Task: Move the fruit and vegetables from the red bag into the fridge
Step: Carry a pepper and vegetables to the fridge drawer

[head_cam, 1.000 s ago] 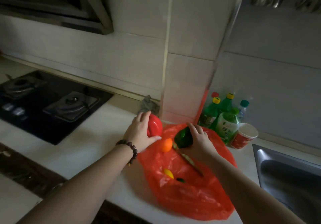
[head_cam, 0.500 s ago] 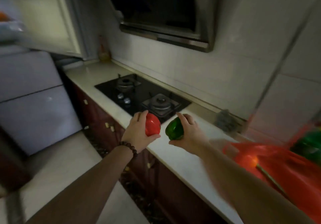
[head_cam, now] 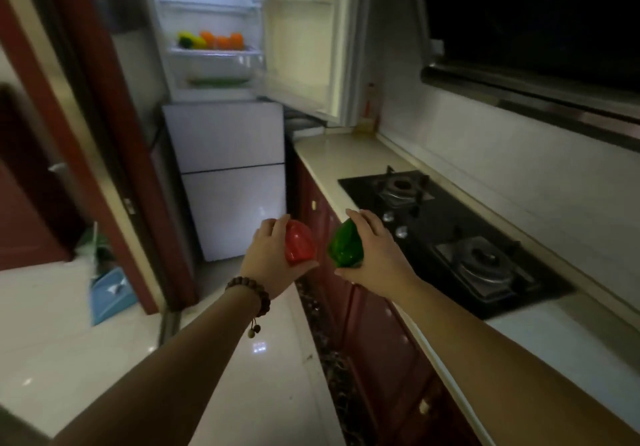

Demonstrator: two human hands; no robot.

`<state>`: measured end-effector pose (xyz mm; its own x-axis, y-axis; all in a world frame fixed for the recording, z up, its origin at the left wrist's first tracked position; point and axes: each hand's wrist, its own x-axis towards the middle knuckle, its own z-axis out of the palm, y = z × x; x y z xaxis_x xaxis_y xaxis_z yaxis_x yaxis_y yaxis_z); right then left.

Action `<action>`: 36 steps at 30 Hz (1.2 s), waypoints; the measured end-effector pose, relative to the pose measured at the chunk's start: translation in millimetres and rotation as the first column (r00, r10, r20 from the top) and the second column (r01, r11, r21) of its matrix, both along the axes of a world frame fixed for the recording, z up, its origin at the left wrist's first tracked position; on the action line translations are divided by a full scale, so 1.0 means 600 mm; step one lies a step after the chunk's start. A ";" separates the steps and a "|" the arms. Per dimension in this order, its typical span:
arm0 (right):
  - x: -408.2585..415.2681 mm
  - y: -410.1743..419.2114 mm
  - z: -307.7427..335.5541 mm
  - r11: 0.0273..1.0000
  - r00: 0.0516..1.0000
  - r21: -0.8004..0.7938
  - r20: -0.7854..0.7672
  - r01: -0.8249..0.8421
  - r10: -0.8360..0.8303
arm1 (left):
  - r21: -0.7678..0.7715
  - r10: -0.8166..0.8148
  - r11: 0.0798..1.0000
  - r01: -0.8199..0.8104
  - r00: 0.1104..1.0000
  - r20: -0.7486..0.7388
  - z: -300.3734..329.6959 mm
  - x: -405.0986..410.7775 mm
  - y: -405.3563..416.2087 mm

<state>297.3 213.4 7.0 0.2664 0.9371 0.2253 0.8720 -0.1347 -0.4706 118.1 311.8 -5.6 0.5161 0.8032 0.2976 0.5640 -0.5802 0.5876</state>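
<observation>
Two peppers ride out in front of the person, one to each hand, held at the same height and just apart from each other. The left hand [head_cam: 268, 260] cups a red bell pepper [head_cam: 299, 245], fingers curled over its top and thumb under it; the right hand [head_cam: 375, 258] wraps a green bell pepper [head_cam: 345, 245] the same way. Each grip is closed round its own fruit, which looks like a way to carry two items in one trip.

Both arms point toward the fridge [head_cam: 221, 75] at the far end of the kitchen, well apart from the hands. Its upper door [head_cam: 304, 37] stands swung open, probably left so because neither hand is free for a handle. On a lit shelf [head_cam: 214, 52] inside sit oranges [head_cam: 221, 39] and something yellow and dark green beside them, so part of the job seems done. The red bag is out of sight.

To the right runs the pale surface [head_cam: 332, 158] with a black gas hob [head_cam: 450, 237] set in it. No label or writing is legible anywhere.
</observation>
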 end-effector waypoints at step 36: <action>0.061 1.221 0.182 0.863 0.899 0.343 -0.105 -0.370 0.426 | 0.138 0.331 0.921 -0.365 0.917 0.221 0.179 0.010 1.116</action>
